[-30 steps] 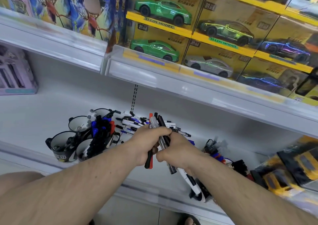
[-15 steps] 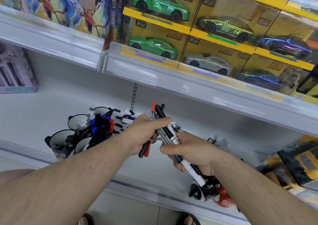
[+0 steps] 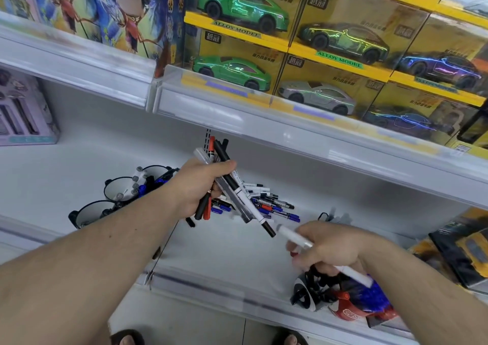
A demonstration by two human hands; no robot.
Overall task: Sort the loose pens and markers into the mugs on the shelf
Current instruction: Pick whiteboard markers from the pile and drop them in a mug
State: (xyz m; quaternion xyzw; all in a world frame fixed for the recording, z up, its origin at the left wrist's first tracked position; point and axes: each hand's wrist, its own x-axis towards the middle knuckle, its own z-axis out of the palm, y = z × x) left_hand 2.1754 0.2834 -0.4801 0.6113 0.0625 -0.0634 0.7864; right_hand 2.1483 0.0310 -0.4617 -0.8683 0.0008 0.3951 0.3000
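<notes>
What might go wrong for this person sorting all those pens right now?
The left hand grips a fanned bundle of pens; one could slip out onto the shelf or floor. The right hand carries a white marker above mugs near the shelf's front edge, which a bump might tip.

You have bright, even light here, falling from above and in front. The white shelf (image 3: 79,165) reads clean with only soft, faint shadows under the upper ledge. Glare streaks the clear price rail (image 3: 264,122) and washes out its labels, and iridescent reflections run across the toy car boxes (image 3: 330,54). Your right hand (image 3: 324,247) and the white marker (image 3: 351,274) it grips are smeared by motion blur; your left hand (image 3: 200,183) stays fairly sharp. The wide lens bends the shelves into curves toward the frame edges, and the corners look soft.
</notes>
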